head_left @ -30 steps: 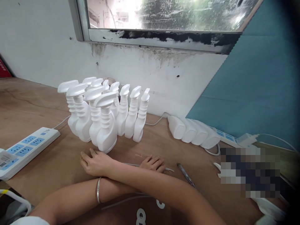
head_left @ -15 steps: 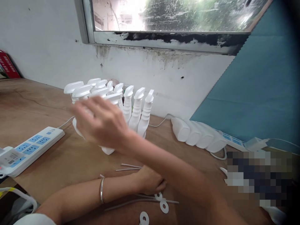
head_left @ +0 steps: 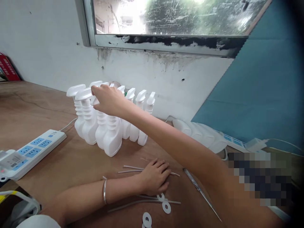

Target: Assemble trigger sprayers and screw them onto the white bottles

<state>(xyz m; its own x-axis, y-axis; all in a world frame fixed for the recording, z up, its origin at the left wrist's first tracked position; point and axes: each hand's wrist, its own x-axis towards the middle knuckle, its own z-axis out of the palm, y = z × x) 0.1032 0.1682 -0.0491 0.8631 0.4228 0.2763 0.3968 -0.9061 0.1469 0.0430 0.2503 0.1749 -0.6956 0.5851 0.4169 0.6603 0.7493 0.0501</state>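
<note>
My right hand [head_left: 108,99] reaches across to a group of white spray bottles. It is closed around the spray head of a front bottle [head_left: 112,136], with the fingertips partly hidden. Several more spray bottles [head_left: 86,122] stand upright around it. On the table, my left hand [head_left: 155,177] lies open with its fingers spread, palm down over thin pale tubes [head_left: 130,171]. Flat white rings [head_left: 166,207] lie just below that hand, and another ring [head_left: 147,219] is nearer to me.
A thin metal pointed tool [head_left: 201,193] lies beneath my right forearm. To the left is a white power strip [head_left: 38,152] with a plug in it. White bottles [head_left: 200,134] lie on their sides at right by the blue cloth [head_left: 249,91]. A window [head_left: 171,19] is above.
My right hand has moved up and slightly right onto the spray head. My left hand has gone from curled fingers to flat and spread. The pointed tool has come into view.
</note>
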